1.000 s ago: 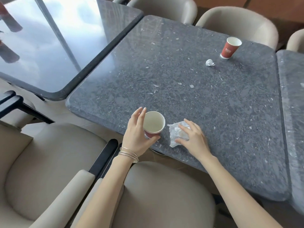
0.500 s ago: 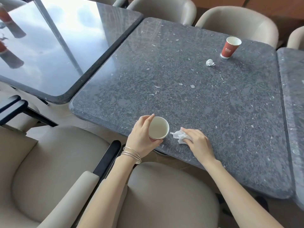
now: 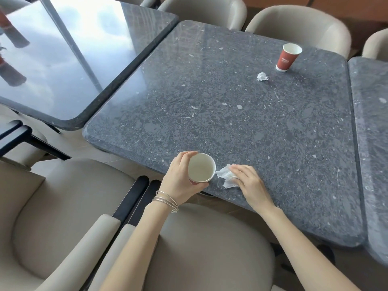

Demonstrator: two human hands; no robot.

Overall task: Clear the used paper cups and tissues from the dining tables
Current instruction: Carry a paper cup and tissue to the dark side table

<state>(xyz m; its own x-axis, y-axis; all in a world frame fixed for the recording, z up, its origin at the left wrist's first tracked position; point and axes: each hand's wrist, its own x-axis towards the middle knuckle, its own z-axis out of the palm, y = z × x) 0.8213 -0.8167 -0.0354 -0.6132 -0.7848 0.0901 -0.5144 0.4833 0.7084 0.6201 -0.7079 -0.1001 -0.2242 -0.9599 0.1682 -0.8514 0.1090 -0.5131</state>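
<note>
**tablewatcher:** so how far along is the person with clearing this? Looks barely started to me

**crumbs_42:** yeah, early days. Going left to right: the left hand has its fingers curled round the near cup, thumb on the near side. The cup sits right at the front edge of the bench, tipped a bit toward the camera. Can't tell if its base has left the surface. Just beside it is the near tissue, lying on the bench, with the right hand on top of it. Those fingers are bunched together and look like they're pinching it up against the thumb

**tablewatcher:** so nothing's actually off the bench yet?

**crumbs_42:** not that the view shows. I'd call this first pair "in hand" but not cleared. There's no bin or tray anywhere in shot. Then way over at the far right corner there's a crumpled tissue and, near it, a red cup standing upright, both untouched and well apart from the hands. So one cup and one tissue grabbed, one of each left on this bench
</note>
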